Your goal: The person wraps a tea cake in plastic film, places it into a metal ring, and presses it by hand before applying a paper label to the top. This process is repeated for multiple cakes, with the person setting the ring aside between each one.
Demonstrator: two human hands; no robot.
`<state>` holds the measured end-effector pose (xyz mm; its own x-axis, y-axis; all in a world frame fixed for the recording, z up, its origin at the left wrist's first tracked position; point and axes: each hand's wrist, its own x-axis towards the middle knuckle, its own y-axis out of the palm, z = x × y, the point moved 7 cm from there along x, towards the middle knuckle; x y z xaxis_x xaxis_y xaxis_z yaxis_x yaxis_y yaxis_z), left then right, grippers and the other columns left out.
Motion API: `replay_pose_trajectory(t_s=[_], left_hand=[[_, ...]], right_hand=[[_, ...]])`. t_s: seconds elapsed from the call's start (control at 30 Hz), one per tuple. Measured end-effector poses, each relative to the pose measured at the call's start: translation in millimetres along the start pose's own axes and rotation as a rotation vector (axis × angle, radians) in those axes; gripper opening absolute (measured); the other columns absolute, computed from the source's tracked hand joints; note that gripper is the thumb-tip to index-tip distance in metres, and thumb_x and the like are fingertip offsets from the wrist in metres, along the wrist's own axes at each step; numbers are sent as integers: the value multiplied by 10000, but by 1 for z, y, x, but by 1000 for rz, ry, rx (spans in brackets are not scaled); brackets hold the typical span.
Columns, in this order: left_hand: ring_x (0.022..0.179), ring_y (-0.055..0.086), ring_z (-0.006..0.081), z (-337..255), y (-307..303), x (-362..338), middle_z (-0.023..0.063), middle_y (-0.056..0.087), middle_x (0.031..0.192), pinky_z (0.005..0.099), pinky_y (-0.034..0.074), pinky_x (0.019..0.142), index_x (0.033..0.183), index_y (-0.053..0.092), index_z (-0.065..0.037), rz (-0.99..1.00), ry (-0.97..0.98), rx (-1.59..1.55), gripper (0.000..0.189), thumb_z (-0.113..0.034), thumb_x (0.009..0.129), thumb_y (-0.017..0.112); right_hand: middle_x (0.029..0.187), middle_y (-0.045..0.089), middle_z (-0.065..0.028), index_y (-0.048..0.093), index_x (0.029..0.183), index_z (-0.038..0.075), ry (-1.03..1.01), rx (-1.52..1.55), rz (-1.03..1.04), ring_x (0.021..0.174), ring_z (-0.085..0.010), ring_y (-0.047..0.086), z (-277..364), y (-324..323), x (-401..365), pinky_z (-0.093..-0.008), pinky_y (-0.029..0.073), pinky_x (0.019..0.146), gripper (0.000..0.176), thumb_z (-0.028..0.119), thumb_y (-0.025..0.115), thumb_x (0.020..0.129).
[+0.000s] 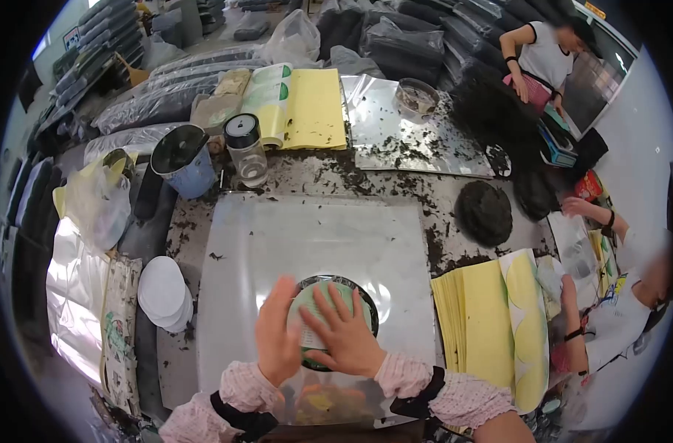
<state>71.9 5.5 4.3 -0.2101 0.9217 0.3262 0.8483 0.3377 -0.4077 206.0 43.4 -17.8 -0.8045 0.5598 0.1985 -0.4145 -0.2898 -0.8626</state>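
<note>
My right hand lies flat, fingers spread, over a round green label. The label rests on a dark disc whose black, shiny rim shows around it. At the disc's left side, my left hand is turned edge-on with its fingers stretched out, a little smeared by motion, and nothing shows in it. Under the disc is a shiny metal sheet on the table. Both wrists have pink sleeves with black bands.
Yellow printed sheets lie to the right, below a dark round mass. White paper discs sit left; a blue bucket and clear jar stand behind. Dark flakes litter the table. Two people work at the right.
</note>
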Motion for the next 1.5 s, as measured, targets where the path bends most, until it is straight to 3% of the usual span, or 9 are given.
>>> replay_pose_trajectory(t_s=[0.1,0.23,0.47,0.63,0.73,0.9,1.17,1.4,1.5], left_hand=[[1445,395,345,-28,57,7,160,438,1550,501,253,1200,1494,429,-17,601,458,492,670,-461,996,487],[1508,276,322,1,79,11,130,371,1594,580,142,1211,1514,417,-47,736,344,562,737,-521,959,513],[1508,265,320,10,83,12,131,390,1568,577,156,1201,1515,407,-50,686,332,492,715,-490,962,519],[1201,616,361,-9,2,6,196,651,1258,427,497,986,1331,579,20,35,214,285,512,-90,852,722],[1078,668,349,68,-9,-27,199,681,1166,415,533,910,1324,587,-11,-83,-325,99,481,-105,868,707],[810,692,307,-36,56,-31,127,653,880,426,517,543,964,604,-96,21,215,265,151,-56,818,606],[858,688,279,-87,62,-43,106,657,941,387,553,719,950,620,-13,-235,370,461,239,-100,730,660],[970,685,319,-47,3,-62,163,702,1008,430,544,807,964,701,-24,312,-218,474,198,-127,800,660],[909,686,317,14,-20,-81,156,688,951,403,549,800,1005,669,-14,-61,-273,327,230,-93,789,665]], right_hand=[[1647,224,-201,319,1577,151,29,-122,162,1527,-454,119,0,18,5,-723,68,1158,797,515,572,915],[1647,212,-213,323,1576,153,109,-50,187,1530,-453,96,-18,28,20,-712,49,1164,786,503,556,911],[1626,232,-244,351,1559,151,115,-145,180,1507,-449,155,-6,29,12,-691,90,1168,751,453,565,906],[1524,373,-253,462,1464,36,124,229,-181,1459,-411,298,-28,8,-10,-610,257,1152,717,374,701,878],[1563,340,-233,446,1471,30,96,82,-54,1475,-404,280,-12,4,-5,-620,220,1169,767,401,728,862],[1546,345,-311,388,1535,112,70,-242,9,1491,-464,232,-26,51,-8,-640,126,1202,731,509,540,940],[1378,484,-253,496,1432,98,-240,273,141,1278,-402,405,98,18,1,-554,284,1059,565,381,579,950],[1231,605,-203,590,1342,85,-363,398,634,1091,-347,556,173,87,-15,-480,422,934,425,268,614,959],[1168,657,-181,631,1303,80,-103,403,728,1011,-324,621,117,72,-12,-448,482,881,368,220,628,963]])
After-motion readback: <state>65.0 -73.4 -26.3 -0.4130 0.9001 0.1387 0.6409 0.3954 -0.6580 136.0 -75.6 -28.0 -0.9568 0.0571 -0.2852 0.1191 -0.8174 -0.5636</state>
